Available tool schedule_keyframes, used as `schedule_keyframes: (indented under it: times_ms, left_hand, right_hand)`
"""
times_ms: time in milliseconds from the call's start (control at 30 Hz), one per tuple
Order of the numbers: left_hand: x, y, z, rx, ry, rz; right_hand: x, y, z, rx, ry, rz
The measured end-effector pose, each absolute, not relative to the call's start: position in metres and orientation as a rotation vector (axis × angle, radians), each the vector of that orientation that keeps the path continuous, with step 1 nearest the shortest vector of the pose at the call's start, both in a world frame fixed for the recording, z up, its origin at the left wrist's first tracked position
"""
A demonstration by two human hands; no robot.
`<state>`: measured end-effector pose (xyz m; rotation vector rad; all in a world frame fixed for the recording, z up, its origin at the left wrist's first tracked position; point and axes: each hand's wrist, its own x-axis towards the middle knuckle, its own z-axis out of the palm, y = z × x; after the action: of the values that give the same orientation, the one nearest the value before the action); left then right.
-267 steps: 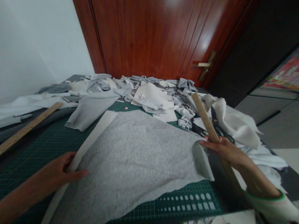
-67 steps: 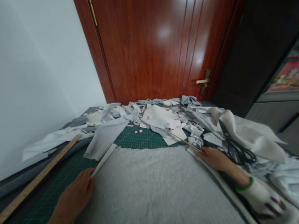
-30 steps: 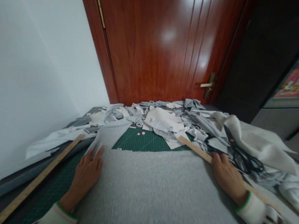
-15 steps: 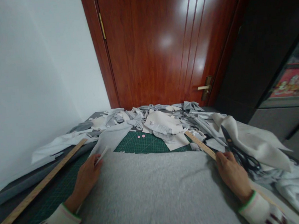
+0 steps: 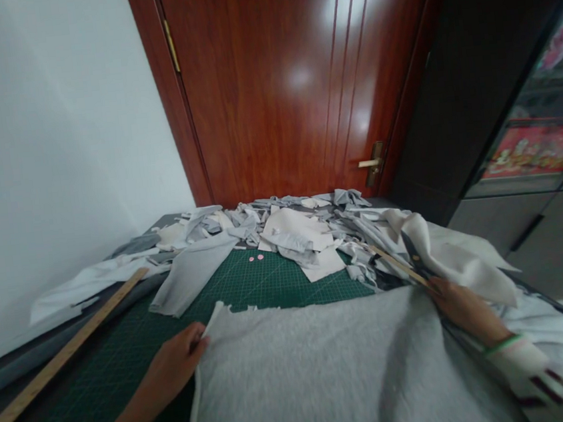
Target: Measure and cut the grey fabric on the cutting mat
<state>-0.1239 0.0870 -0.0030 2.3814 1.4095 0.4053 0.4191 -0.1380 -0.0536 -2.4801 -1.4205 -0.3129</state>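
Note:
A large light grey cloth (image 5: 318, 368) spreads across the front of the green cutting mat (image 5: 279, 282), its far edge ragged. My left hand (image 5: 179, 359) is closed on the left edge of this cloth, near its far left corner. At the cloth's right side, my right hand (image 5: 459, 303) is closed round a wooden ruler (image 5: 398, 264). Whether it also grips the cloth is hard to tell. Black scissors (image 5: 416, 258) lie just beyond the right hand, their handles mostly hidden by it.
Another wooden ruler (image 5: 65, 354) lies along the left side. Grey and white fabric scraps (image 5: 296, 233) are heaped at the back, before a brown door (image 5: 269, 91). Two pink discs (image 5: 260, 257) rest on the mat. Crumpled cream cloth (image 5: 463, 262) lies at the right.
The grey cloth's far left corner has come nearer with my left hand, baring more of the mat. My right hand has moved right with the ruler. The view has shifted slightly.

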Motion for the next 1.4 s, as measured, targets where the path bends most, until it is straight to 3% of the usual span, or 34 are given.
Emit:
schedule_keyframes:
  times_ms: [133, 333, 667, 1067, 1200, 1400]
  left_hand:
    - [-0.123, 0.085, -0.010, 2.396, 1.405, 0.423]
    - [-0.122, 0.075, -0.027, 2.742, 1.247, 0.771]
    - [-0.133, 0.075, -0.048, 2.764, 1.275, 0.707]
    - [-0.140, 0.061, -0.010, 2.632, 1.553, 0.542]
    - [-0.134, 0.043, -0.005, 2.757, 1.306, 0.630]
    - [-0.091, 0.002, 0.005, 2.868, 0.705, 0.462]
  right_hand:
    - [0.416, -0.135, -0.054, -2.492, -1.509, -0.173]
    - [0.415, -0.133, -0.047, -2.496, -1.551, -0.163]
    - [0.397, -0.128, -0.026, -2.575, -1.502, -0.143]
    - [0.385, -0.115, -0.029, -2.598, -1.684, -0.078]
    - [0.383, -0.121, -0.019, -2.563, -1.650, -0.173]
    - [0.363, -0.129, 0.022, -2.733, -1.392, -0.529]
